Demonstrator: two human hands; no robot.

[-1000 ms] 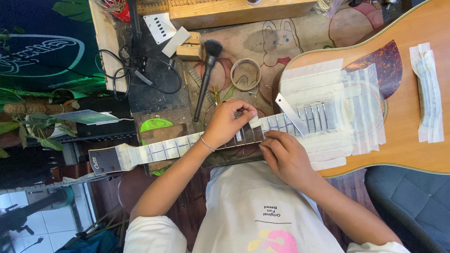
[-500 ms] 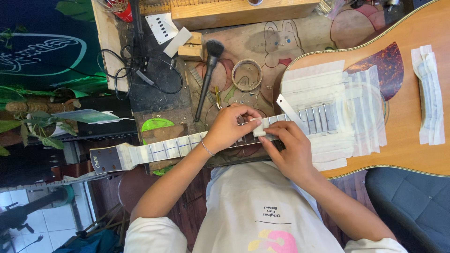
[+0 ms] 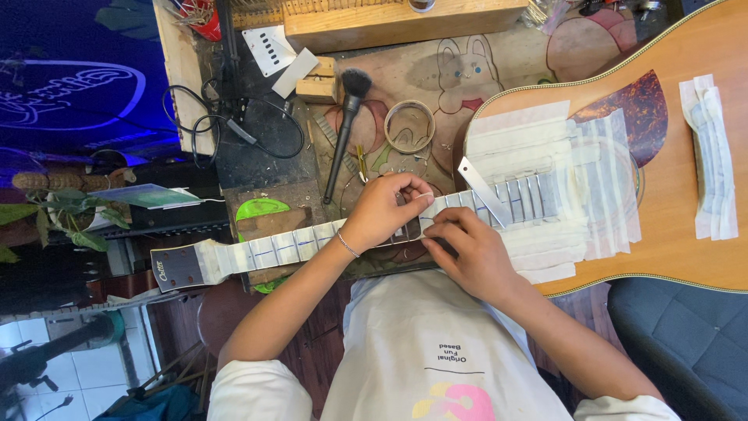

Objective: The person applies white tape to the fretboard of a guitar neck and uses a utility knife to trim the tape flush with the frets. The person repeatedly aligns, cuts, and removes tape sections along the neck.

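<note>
An acoustic guitar lies face up across the workbench, its body at the right end and its neck running left to the headstock, which hangs past the bench's left edge. White tape strips cover the neck between the frets and fan out over the top of the body around the soundhole. Both hands meet at the middle of the neck. The left hand comes in from below and curls over the neck, thumb and forefinger pinched together on the end of a small strip of white tape at its upper edge, the other fingers bent loosely over the fretboard. The right hand lies just beside it, touching it, fingers bent and pressed flat down on the taped neck; whether it grips anything under the fingers cannot be told. A thin metal blade rests slanted on the tape just to the right of the hands. Toward the back edge of the bench a black brush lies on a mat, with a roll of tape right beside it. More tape strips sit on the guitar body near the right edge.
</note>
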